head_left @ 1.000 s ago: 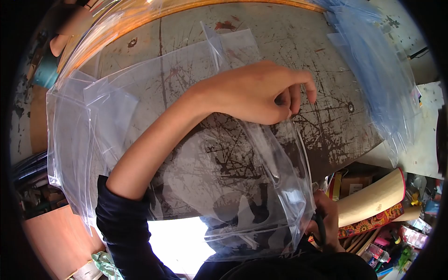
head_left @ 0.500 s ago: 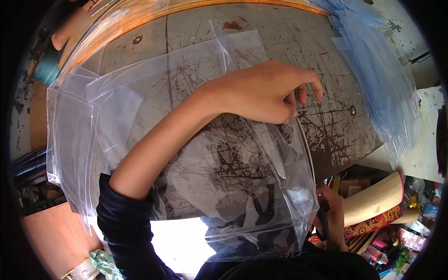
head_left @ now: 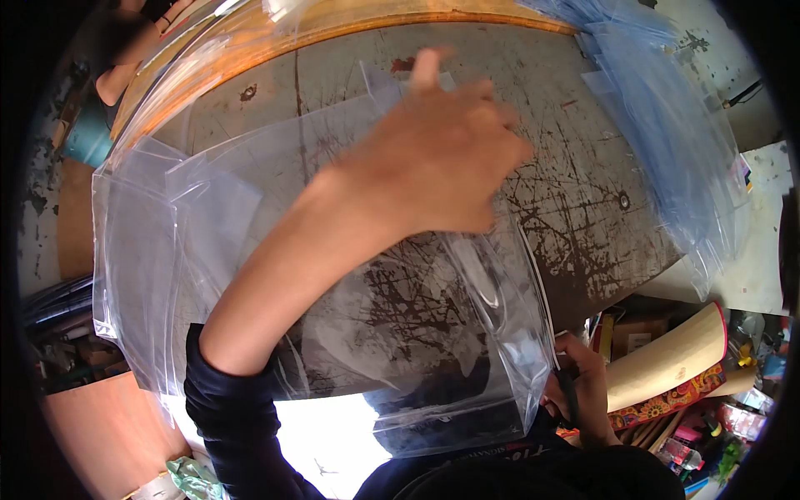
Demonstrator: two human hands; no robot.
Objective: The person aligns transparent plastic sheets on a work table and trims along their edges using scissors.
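My left hand (head_left: 442,154) is above the middle of the table, blurred by motion. One finger stretches toward the far side and the others are partly curled; nothing shows in it. Beneath that forearm, a clear plastic sheet (head_left: 350,312) lies over the table and hangs past its near edge. Low on the right, my right hand (head_left: 586,375) is closed at the sheet's folded right edge. A black loop, which looks like the handle of scissors (head_left: 569,396), shows against its fingers; the blades cannot be made out.
More clear plastic (head_left: 137,242) drapes over the table's left side. Bluish plastic sheets (head_left: 658,142) are piled at the right on the scratched table (head_left: 583,250). A cream roll (head_left: 671,354) and assorted items lie below right. Another person's arm (head_left: 125,71) shows at upper left.
My left hand has lifted off the sheet's right part and moved left and toward the far side, its fingers spreading. My right hand stays by the sheet's edge.
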